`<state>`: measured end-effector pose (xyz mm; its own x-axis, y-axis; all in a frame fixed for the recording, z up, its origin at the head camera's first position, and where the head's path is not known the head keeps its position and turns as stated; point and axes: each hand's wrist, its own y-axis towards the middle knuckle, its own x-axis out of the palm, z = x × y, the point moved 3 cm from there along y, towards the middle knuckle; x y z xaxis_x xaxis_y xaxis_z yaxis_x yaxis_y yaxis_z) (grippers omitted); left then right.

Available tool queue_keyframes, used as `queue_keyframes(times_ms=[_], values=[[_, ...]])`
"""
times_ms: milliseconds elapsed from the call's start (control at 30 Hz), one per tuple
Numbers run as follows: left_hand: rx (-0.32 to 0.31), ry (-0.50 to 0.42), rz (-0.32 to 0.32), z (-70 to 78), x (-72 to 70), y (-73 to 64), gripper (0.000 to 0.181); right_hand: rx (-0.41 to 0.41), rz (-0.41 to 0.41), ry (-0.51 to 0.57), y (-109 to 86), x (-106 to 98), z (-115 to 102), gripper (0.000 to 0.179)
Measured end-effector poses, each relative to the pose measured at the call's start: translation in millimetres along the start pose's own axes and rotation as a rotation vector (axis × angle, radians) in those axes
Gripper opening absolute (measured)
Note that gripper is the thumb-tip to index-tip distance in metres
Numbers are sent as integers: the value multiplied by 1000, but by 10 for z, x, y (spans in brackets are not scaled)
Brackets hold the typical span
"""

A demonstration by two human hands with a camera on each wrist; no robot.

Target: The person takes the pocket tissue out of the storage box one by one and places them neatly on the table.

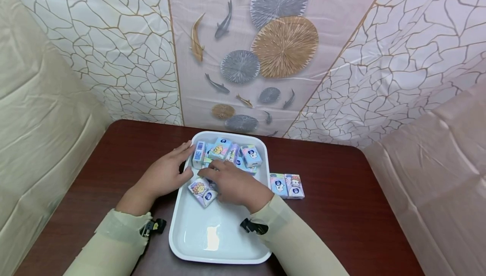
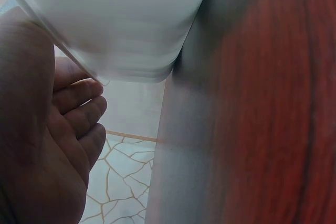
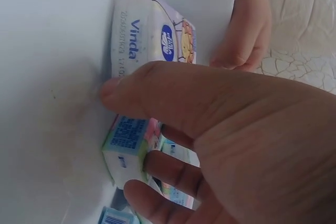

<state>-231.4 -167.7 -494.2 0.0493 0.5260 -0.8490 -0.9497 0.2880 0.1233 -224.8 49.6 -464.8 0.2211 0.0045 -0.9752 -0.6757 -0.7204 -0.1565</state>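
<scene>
My left hand (image 1: 164,177) rests at the left rim of a white tray (image 1: 181,236), thumb over the edge. In the left wrist view its loosely bent fingers (image 2: 86,106) lie along the outside of the rim. My right hand (image 1: 235,183) reaches down into the tray. Its thumb and fingers (image 3: 170,169) are around a small tissue pack with blue print (image 3: 126,135), mostly hidden from above by the hand. Right beside the thumb lies a lilac Vinda tissue pack (image 1: 203,192), tilted on the tray floor.
Several more tissue packs (image 1: 221,148) are heaped at the tray's far end, one on its side (image 1: 199,154) by the left rim. Two tissue packs (image 1: 287,186) lie side by side on the dark red table (image 1: 334,217), right of the tray. A patterned curtain (image 1: 235,98) stands behind the table.
</scene>
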Motion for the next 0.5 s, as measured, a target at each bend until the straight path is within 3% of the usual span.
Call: queue_keyframes(times_ms=[500], values=[[-15, 4, -9, 23, -14, -2, 72, 17, -27, 15, -63, -99, 4, 82]])
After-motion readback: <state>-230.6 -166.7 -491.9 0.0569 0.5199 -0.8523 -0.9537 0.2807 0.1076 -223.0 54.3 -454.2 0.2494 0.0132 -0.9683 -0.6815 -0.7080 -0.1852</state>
